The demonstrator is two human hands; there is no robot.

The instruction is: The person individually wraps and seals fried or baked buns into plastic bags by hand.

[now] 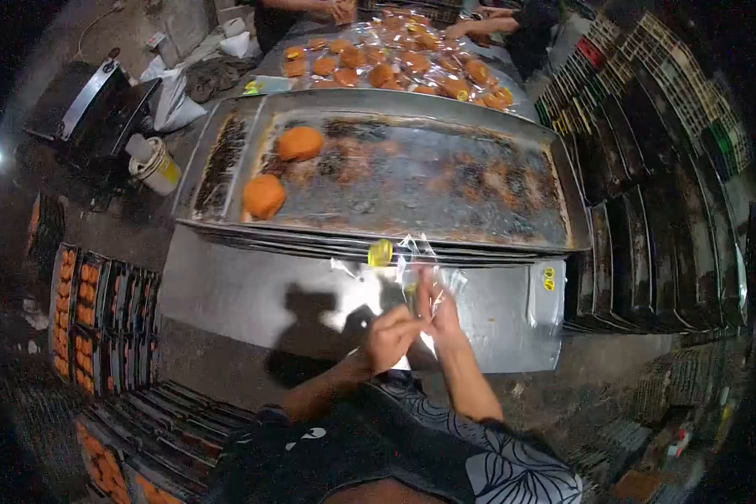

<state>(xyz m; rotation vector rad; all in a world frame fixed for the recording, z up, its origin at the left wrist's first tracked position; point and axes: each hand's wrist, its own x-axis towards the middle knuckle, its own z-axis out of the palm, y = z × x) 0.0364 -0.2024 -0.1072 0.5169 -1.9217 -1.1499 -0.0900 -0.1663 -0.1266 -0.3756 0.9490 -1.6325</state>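
**Orange cakes point(300, 144) ahead and left; clear film point(417, 252) at the fingers**

Position: film stands at my fingertips, just short of the near edge of the metal tray point(445, 206). Both cakes sit at the tray's left end, ahead of my hands and to their left; left hand point(392, 338) is on the nearer side. Tray's long axis runs crosswise to me; the film is too crumpled to give a sure axis.

Hands: right hand point(442, 315) pinches the film, fingers pointing away from me. Left hand is curled just beside it; blur hides its fingertips, so I cannot tell whether it grips film too.

Materials: film thin, glossy, creased, with a yellow label point(380, 253) at its left. Cakes rounded, matte. Tray floor scorched, patchy brown on grey. Desk point(495, 328) of smooth bare metal, reflecting hard white glare.
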